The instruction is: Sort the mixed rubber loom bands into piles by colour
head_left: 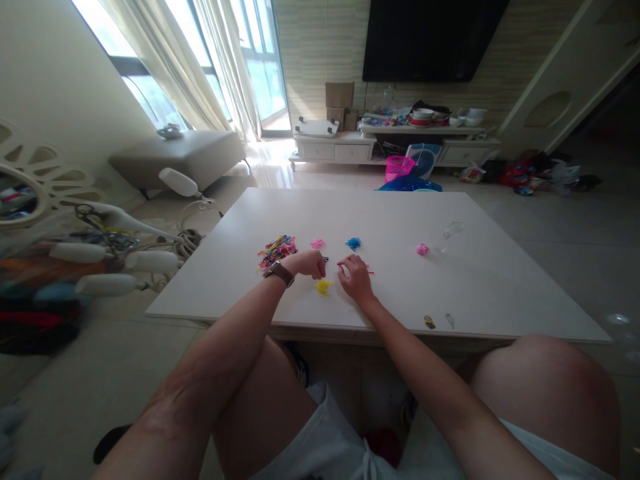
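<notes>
My left hand [311, 265], with a brown-strapped watch [280, 273] on its wrist, is curled closed over the white table. Whatever its fingers hold is hidden. Beside it lies a mixed heap of small, thin, many-coloured pieces [277, 252], and a few black pieces [326, 259] show just past its knuckles. A yellow pile [323, 287] sits just below this hand. Farther back are a pink pile [317, 244] and a blue pile [353, 244]. My right hand [356, 277] is pinched at thumb and fingers around something too small to make out; red pieces [371, 270] lie by its right side.
On the table's [480, 280] right are a pink item [423, 249], a clear plastic container [453, 231], a small yellow figure piece [429, 322] and a clear piece [450, 321]. A white lamp fixture [125, 257] stands left of the table. A pink basket [399, 168] stands beyond it.
</notes>
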A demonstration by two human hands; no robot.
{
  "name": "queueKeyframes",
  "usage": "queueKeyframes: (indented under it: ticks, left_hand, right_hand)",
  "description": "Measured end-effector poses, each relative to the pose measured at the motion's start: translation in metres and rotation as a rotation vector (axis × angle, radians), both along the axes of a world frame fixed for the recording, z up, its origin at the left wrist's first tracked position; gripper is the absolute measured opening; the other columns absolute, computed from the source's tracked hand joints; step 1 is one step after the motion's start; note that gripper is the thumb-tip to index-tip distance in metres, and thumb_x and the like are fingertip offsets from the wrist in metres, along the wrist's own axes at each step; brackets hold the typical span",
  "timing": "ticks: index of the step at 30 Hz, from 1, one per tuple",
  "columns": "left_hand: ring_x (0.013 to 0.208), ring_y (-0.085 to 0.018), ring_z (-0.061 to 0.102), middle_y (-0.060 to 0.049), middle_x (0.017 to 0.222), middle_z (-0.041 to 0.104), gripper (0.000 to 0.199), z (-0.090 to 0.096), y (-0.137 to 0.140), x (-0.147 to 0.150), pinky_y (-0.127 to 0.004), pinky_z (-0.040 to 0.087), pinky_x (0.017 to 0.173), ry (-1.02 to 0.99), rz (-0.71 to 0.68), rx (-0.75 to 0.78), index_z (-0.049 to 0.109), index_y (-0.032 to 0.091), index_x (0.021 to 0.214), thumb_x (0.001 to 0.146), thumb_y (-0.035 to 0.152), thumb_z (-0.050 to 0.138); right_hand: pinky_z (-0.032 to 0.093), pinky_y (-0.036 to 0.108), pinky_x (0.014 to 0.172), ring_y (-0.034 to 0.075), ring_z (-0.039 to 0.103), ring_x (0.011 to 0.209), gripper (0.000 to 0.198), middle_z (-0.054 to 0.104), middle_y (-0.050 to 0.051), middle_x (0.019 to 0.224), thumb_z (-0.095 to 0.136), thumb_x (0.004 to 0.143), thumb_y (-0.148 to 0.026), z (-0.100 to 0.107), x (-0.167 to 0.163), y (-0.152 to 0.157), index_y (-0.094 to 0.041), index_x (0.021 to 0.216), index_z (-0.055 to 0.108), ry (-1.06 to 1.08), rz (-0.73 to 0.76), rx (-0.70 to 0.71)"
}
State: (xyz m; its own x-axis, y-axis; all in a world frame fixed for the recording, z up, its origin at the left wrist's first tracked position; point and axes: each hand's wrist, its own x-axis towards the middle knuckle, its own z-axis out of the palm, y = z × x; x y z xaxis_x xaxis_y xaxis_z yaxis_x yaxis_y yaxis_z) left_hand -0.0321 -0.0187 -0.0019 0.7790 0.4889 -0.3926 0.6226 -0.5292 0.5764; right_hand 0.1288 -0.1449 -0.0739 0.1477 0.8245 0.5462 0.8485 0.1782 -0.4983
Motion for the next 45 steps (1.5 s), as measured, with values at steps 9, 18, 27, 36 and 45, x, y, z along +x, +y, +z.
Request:
queueKeyframes:
  ticks: [9,18,27,36,45]
  left_hand:
    - [0.068,-0.014,0.065,0.0,0.075,0.075,0.027,-0.008,-0.01,0.01,-0.018,0.042,0.06,-0.063,-0.097,0.074,0.08,0.021,0.082,0.056,0.022,0.085]
    - [0.067,-0.015,0.064,-0.001,0.075,0.075,0.02,-0.003,-0.019,0.016,-0.022,0.043,0.061,0.027,-0.172,0.03,0.081,0.022,0.078,0.059,0.014,0.08]
    - [0.067,-0.014,0.063,0.0,0.08,0.075,0.029,-0.008,-0.029,0.021,-0.021,0.042,0.062,-0.005,-0.203,0.072,0.08,0.023,0.081,0.054,0.016,0.087]
    - [0.067,-0.014,0.062,-0.001,0.08,0.075,0.024,-0.002,-0.044,0.024,-0.022,0.042,0.061,0.148,-0.249,0.257,0.078,0.021,0.076,0.055,0.011,0.083]
    - [0.067,-0.013,0.063,-0.002,0.08,0.073,0.02,0.015,0.017,-0.021,-0.021,0.045,0.061,-0.096,0.103,0.166,0.078,0.018,0.086,0.068,0.027,0.076]
  right_hand:
    - [0.044,0.039,0.091,0.025,0.056,0.098,0.019,0.062,0.008,0.095,0.05,0.089,-0.016,0.001,0.001,0.001,-0.021,0.093,0.068,0.05,-0.018,-0.014]
    - [0.045,0.038,0.088,0.025,0.057,0.096,0.018,0.062,0.008,0.093,0.05,0.089,-0.017,-0.002,0.002,0.002,-0.021,0.089,0.068,0.054,-0.018,0.011]
    - [0.045,0.037,0.086,0.024,0.057,0.095,0.017,0.062,0.007,0.093,0.051,0.087,-0.016,-0.002,0.003,0.002,-0.021,0.089,0.067,0.072,-0.038,0.009]
    - [0.044,0.035,0.086,0.023,0.057,0.093,0.016,0.061,0.006,0.091,0.051,0.087,-0.016,-0.005,0.005,0.003,-0.02,0.087,0.066,0.076,-0.034,0.034]
    - [0.046,0.034,0.081,0.023,0.057,0.092,0.016,0.061,0.006,0.09,0.051,0.086,-0.015,-0.008,0.006,0.005,-0.021,0.085,0.066,0.126,-0.017,0.056]
